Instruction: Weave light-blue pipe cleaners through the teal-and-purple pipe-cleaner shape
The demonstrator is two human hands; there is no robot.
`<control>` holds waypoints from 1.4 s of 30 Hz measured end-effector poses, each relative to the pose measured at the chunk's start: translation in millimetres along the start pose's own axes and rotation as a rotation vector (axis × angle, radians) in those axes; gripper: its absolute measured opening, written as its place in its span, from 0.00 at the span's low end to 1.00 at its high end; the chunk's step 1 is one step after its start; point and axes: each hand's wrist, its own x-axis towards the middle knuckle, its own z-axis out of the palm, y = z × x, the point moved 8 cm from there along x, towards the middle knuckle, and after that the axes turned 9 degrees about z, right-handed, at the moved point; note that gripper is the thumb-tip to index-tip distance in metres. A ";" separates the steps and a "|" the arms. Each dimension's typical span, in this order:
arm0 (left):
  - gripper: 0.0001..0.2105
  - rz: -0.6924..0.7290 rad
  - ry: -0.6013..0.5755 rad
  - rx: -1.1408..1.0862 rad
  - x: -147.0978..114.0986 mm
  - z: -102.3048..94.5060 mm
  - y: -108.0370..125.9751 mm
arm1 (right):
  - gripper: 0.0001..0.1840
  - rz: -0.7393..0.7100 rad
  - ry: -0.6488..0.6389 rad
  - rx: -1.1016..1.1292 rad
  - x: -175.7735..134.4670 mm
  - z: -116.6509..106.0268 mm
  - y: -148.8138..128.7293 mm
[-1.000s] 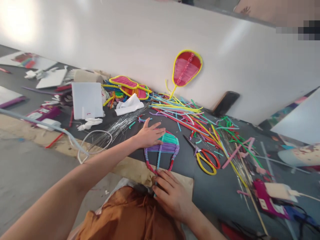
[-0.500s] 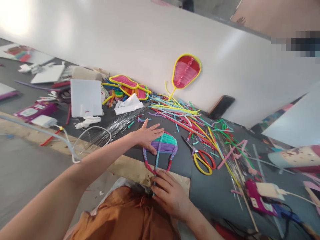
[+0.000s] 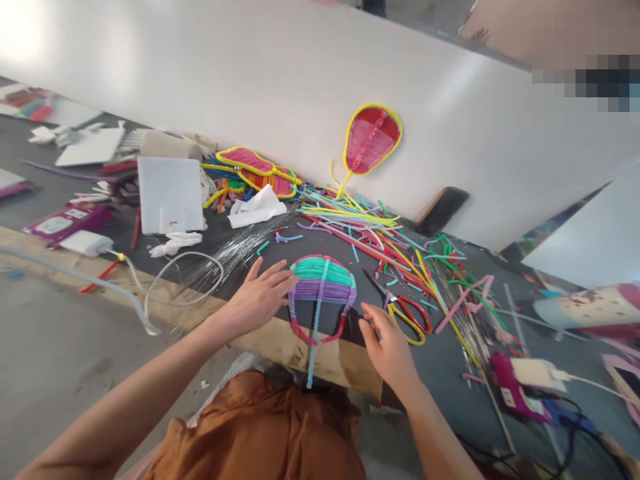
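A round fan-shaped piece of pipe cleaners (image 3: 323, 291) lies at the table's front edge. Teal and purple strands fill its upper part; its lower part is an unfilled loop with a red and purple rim. A light blue stem runs down its middle and sticks out past the edge. My left hand (image 3: 264, 293) is open beside it, fingertips at its left rim; I cannot tell if they touch. On the other side, my right hand (image 3: 387, 343) is open and holds nothing, fingers slightly bent. Scissors (image 3: 400, 310) with red and yellow handles lie just beyond it.
Loose pipe cleaners (image 3: 360, 223) are heaped behind the fan. A finished pink-and-yellow fan (image 3: 374, 140) leans on the white partition (image 3: 240, 73), with a phone (image 3: 443, 210) to its right. Thin wires (image 3: 240, 250), a white box (image 3: 171, 193) and a cable (image 3: 185, 303) lie left.
My right hand has let go of the blue stem and moved right, towards the scissors. My left hand has drawn back left from the fan's strands, uncovering them.
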 end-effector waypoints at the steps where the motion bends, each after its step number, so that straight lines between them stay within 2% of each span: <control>1: 0.17 0.029 0.012 -0.010 -4.4 1.3 3.1 | 0.17 0.002 -0.007 -0.012 5.0 3.2 -1.0; 6: 0.13 0.214 0.022 -0.054 -2.9 1.0 12.5 | 0.17 -0.094 -0.015 -0.167 17.6 20.3 -20.8; 10: 0.06 0.274 0.013 -0.066 5.0 -2.3 10.9 | 0.15 -0.147 -0.014 -0.268 15.6 27.8 -26.8; 18: 0.06 0.243 0.109 -0.019 6.2 0.2 1.9 | 0.13 -0.185 -0.013 -0.293 11.5 29.9 -28.8; 24: 0.06 0.229 0.069 -0.037 6.6 2.1 0.2 | 0.15 -0.202 -0.074 -0.185 16.8 22.8 -22.3; 28: 0.07 0.251 0.057 -0.049 7.5 0.1 2.6 | 0.15 -0.349 -0.207 -0.124 15.8 18.8 -32.9; 32: 0.09 0.257 -0.003 -0.071 6.8 -2.1 13.2 | 0.09 -0.469 -0.295 -0.093 7.5 23.9 -48.0; 37: 0.05 0.331 -0.023 -0.108 5.6 -1.7 31.9 | 0.06 -0.457 -0.269 -0.060 3.5 34.1 -51.8; 42: 0.04 0.345 0.024 -0.080 5.6 1.9 32.3 | 0.05 -0.415 -0.210 -0.112 -1.4 33.2 -55.7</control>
